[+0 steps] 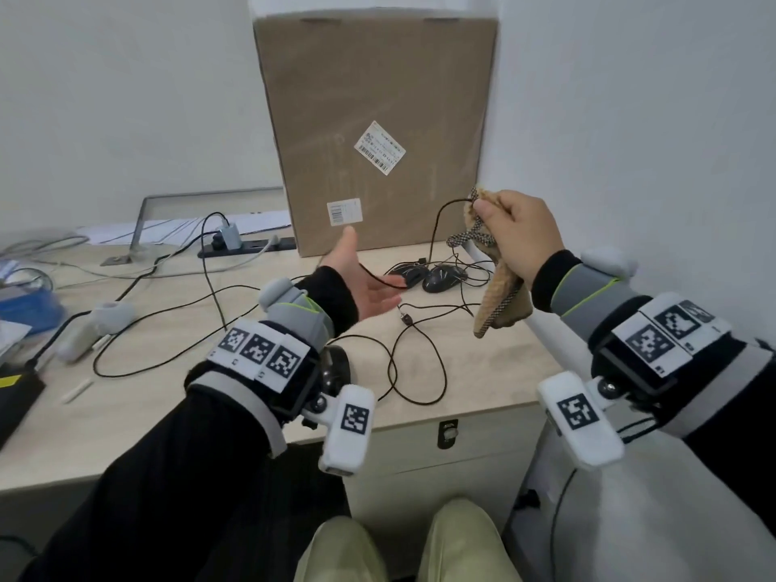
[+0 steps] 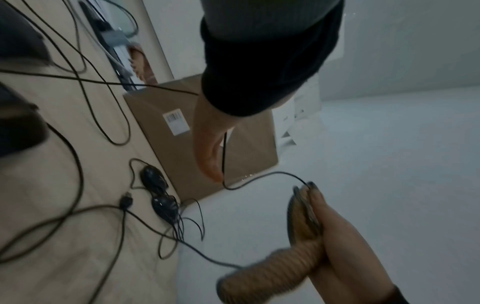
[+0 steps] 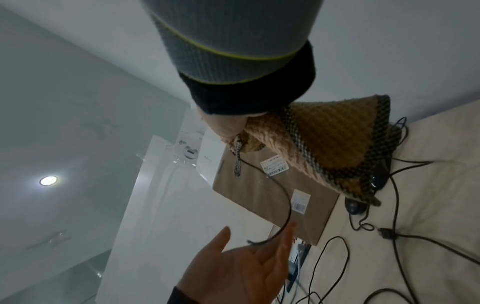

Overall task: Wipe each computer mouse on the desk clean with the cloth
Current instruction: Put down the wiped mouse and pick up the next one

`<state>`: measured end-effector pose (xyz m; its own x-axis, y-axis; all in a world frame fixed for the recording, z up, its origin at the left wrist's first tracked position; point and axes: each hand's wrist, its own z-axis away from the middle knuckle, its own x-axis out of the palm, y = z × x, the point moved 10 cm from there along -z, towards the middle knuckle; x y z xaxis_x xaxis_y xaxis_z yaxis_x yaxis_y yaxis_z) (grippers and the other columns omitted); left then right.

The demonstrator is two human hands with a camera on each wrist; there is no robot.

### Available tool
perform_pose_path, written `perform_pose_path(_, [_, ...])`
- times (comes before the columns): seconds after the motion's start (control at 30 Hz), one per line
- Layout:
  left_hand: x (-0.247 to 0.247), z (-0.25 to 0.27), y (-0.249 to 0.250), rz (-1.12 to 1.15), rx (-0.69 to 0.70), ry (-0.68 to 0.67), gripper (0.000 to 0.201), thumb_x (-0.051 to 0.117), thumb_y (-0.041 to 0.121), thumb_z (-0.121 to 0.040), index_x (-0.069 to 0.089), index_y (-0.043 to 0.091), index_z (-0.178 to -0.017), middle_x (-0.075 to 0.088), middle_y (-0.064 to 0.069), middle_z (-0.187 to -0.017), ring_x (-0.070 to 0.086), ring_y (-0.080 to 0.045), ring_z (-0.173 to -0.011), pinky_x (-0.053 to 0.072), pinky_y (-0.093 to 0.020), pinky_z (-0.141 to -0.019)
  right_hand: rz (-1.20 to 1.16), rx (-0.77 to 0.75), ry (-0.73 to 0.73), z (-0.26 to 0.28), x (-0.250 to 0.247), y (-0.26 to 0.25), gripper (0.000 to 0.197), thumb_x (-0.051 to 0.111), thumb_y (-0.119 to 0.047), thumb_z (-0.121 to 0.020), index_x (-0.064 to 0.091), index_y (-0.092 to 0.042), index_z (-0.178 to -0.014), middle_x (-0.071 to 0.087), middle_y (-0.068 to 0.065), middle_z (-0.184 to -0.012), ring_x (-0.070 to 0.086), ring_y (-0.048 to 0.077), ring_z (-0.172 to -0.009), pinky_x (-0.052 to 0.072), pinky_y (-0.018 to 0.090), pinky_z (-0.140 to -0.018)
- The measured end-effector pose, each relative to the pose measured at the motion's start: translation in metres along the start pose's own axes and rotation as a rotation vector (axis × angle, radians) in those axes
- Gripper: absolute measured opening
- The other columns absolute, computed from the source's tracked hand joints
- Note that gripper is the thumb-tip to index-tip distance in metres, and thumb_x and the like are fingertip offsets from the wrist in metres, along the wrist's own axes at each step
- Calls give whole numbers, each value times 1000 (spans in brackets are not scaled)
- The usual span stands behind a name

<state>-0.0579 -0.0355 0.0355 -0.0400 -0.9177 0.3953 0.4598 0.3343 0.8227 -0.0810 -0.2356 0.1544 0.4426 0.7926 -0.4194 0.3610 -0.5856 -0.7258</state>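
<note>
Two black wired mice (image 1: 409, 274) (image 1: 443, 278) lie side by side on the desk (image 1: 168, 392) in front of the cardboard box, amid tangled cables. My right hand (image 1: 506, 231) is raised above them to the right; it grips a tan knitted cloth (image 1: 499, 300) with a checked edge, and a black cable (image 1: 436, 228) is pinched with it. The cable runs down to my left hand (image 1: 369, 283), which is held palm up with straight fingers, the cable lying across it. The left wrist view shows both mice (image 2: 153, 179) (image 2: 165, 207); the cloth (image 3: 324, 148) fills the right wrist view.
A tall cardboard box (image 1: 373, 132) stands against the wall behind the mice. A power strip (image 1: 247, 245), a white handheld device (image 1: 90, 325) and loose black cables (image 1: 415, 371) lie on the desk. A white wall borders the right side. A locked drawer (image 1: 447, 432) sits below the edge.
</note>
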Motion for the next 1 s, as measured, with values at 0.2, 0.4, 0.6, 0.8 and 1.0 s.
perform_pose_path(0.2, [15,15,-18,-216,-104,13,78,22,58,-95,30,-1,-144,59,-24,-125,59,-32,-111,50,-37,-81,72,14,167,-12,-21,-12,36,50,-28,-92,41,-19,-58,39,-9,-55,42,19,-68,29,25,-62])
perform_pose_path(0.4, [22,22,-13,-335,-27,-147,71,17,55,-96,67,5,-103,75,-8,-96,68,-18,-82,47,-24,-64,6,3,75,-22,-16,-22,32,52,-32,-89,55,-9,-68,52,1,-61,51,20,-64,44,22,-59])
perform_pose_path(0.6, [66,27,17,-99,203,-215,41,30,40,-101,57,11,-90,63,-7,-83,60,-19,-73,53,-21,-55,242,-231,-368,17,57,-58,34,55,-29,-90,48,-14,-61,50,4,-62,44,18,-63,31,32,-60])
perform_pose_path(0.8, [15,11,61,-133,354,23,32,30,23,-102,57,17,-87,72,9,-61,62,-7,-60,45,-17,-56,252,-196,-440,25,52,-40,38,57,-34,-89,51,-13,-57,46,-3,-55,40,7,-50,30,15,-48])
perform_pose_path(1.0, [-81,-5,80,-8,365,303,43,16,35,-104,52,20,-86,71,9,-61,57,-4,-50,32,-13,-42,209,-94,-241,7,1,-11,39,57,-30,-89,47,-15,-55,40,-3,-53,37,10,-52,32,26,-56])
